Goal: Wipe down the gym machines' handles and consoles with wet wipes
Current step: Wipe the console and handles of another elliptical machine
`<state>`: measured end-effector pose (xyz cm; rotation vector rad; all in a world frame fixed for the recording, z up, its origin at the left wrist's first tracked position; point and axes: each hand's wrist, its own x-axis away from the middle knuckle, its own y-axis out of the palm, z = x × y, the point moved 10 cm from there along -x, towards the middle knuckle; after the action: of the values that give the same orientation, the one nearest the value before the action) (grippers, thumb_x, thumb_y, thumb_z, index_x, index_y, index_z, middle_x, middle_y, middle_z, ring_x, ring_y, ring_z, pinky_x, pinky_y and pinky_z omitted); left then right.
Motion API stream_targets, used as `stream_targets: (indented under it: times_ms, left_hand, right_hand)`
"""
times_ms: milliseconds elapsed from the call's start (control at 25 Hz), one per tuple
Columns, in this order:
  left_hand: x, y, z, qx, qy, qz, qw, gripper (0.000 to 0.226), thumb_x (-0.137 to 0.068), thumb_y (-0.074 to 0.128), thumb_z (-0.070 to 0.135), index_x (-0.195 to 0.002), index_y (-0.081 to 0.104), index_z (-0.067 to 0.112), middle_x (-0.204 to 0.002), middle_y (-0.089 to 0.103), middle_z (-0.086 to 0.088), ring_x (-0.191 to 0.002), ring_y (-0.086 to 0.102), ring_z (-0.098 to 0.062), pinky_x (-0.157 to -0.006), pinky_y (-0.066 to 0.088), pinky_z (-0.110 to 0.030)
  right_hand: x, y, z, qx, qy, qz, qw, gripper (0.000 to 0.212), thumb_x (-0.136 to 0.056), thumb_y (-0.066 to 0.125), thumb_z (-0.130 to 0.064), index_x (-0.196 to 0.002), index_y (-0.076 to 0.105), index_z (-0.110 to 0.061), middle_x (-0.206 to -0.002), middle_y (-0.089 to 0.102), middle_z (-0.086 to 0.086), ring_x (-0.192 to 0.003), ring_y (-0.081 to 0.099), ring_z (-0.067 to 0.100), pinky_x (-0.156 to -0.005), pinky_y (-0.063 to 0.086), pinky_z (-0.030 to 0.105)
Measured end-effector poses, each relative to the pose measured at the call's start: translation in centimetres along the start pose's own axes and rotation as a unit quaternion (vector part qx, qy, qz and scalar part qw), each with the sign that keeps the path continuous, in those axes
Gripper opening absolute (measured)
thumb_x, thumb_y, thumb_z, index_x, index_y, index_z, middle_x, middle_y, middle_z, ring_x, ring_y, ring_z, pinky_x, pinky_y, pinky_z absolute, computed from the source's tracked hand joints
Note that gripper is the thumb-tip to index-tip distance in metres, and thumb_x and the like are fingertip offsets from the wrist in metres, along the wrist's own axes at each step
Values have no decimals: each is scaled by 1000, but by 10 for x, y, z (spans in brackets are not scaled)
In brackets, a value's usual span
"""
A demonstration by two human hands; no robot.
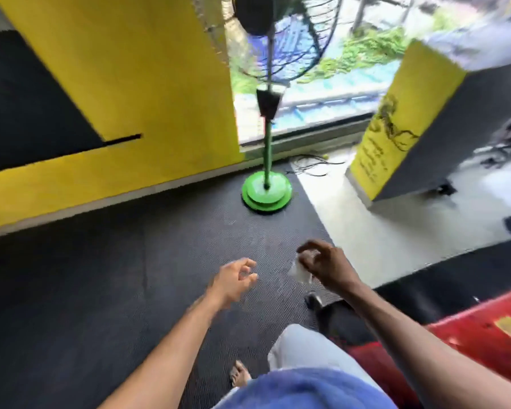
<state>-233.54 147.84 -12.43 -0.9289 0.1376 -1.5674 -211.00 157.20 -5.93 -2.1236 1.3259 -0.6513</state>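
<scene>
across the near and middle ground lies a dark textured floor mat [106, 290], which runs from the left edge toward a pale bare floor [375, 231] on the right. behind it on the left stands a yellow wall [130, 69] with a black painted shape [21, 113] on its far left part. far and centre, a wide window [351, 69] shows blurred greenery and blue roofing outside. on the right a yellow and grey pillar [396, 119] carries dark lettering too blurred to read. at the near right edge sits a red surface [469, 335] with a yellow mark, and above it a black band of mat.

in front of the window a pedestal fan [267, 113] stands upright on a round green base [266, 191], which rests at the far edge of the mat, with loose black cable [310, 165] on the pale floor just to its right.

the person's two bare forearms reach forward from the near edge, above a pale trouser leg [301, 346] and a blue cloth [304, 391]; a bare foot [239, 374] shows on the mat.

the right hand [325, 265] hangs palm down with its fingers curled, pinching a small white wet wipe [300, 271] that dangles below the fingertips, in the air above the mat. the left hand [233, 278], just to the left and apart from the wipe, holds nothing, its fingers loosely curled.
</scene>
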Motion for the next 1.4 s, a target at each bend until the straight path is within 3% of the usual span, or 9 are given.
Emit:
stream_targets:
  times_ms: [160, 280, 400, 560, 680, 800, 960, 1160, 1400]
  left_hand:
    - [-88, 16, 79, -57, 81, -88, 991, 37, -101, 64, 39, -137, 59, 31, -128, 65, 8, -107, 67, -7, -90, 52, -27]
    - [-154, 37, 138, -101, 132, -136, 977, 34, -101, 64, 42, -134, 60, 34, -125, 67, 11, -105, 69, -5, -94, 55, -31]
    - [-215, 57, 203, -152, 163, -194, 955, 33, -99, 66, 40, -131, 62, 33, -122, 69, 7, -103, 71, -9, -98, 55, -36]
    - [-296, 80, 305, -195, 221, -234, 927, 35, -99, 67, 39, -132, 63, 28, -122, 69, 5, -101, 71, -9, -96, 57, -36]
    - [-352, 112, 398, -188, 259, -253, 913, 34, -100, 68, 34, -132, 64, 25, -119, 68, 3, -95, 70, -7, -83, 56, -25]
    - [-390, 158, 478, -206, 313, -279, 884, 36, -98, 69, 36, -132, 64, 26, -117, 69, 4, -93, 71, -6, -77, 55, -23]
    - [-438, 219, 561, -229, 363, -324, 843, 40, -96, 70, 38, -132, 66, 21, -119, 71, 2, -99, 71, -14, -90, 56, -34]
    - [-499, 265, 671, -232, 394, -347, 819, 63, -71, 55, 69, -123, 68, 35, -111, 72, 15, -97, 71, -7, -89, 58, -35]
    - [-535, 330, 804, -219, 444, -380, 781, 33, -96, 72, 38, -126, 68, 28, -116, 74, 7, -100, 72, -6, -94, 55, -29]
  right_hand:
    - [-21, -58, 50, -29, 64, 77, 995, 11, -88, 70, -32, -98, 70, -37, -87, 72, -15, -66, 67, 3, -64, 52, 26]
    - [-45, -99, 93, -30, 108, 132, 985, 18, -88, 75, -22, -105, 73, -28, -96, 73, -13, -70, 63, -8, -65, 46, 12]
    - [-67, -141, 137, -49, 151, 190, 969, 19, -89, 75, -20, -108, 76, -21, -103, 74, -11, -75, 63, -9, -71, 50, 12]
    - [-85, -211, 188, -84, 216, 258, 938, 11, -89, 76, -18, -99, 77, -22, -98, 74, -11, -76, 66, -4, -68, 46, 6]
    - [-91, -276, 229, -84, 269, 318, 905, 9, -88, 77, -16, -95, 76, -21, -92, 72, -10, -77, 64, -1, -69, 41, 2]
    - [-89, -330, 264, -69, 301, 380, 872, 8, -90, 76, -16, -95, 75, -22, -91, 72, -11, -76, 60, -8, -67, 39, 0]
    - [-97, -381, 314, -93, 340, 439, 827, 3, -93, 72, -18, -95, 72, -21, -80, 66, -19, -67, 61, -12, -57, 39, 4]
    - [-122, -460, 363, -93, 357, 488, 791, 15, -94, 70, -23, -88, 64, -35, -77, 66, -22, -71, 62, -2, -61, 41, 8]
    - [-110, -513, 430, -179, 375, 586, 696, 7, -97, 69, -26, -92, 66, -30, -86, 68, -21, -80, 63, 2, -73, 48, 27]
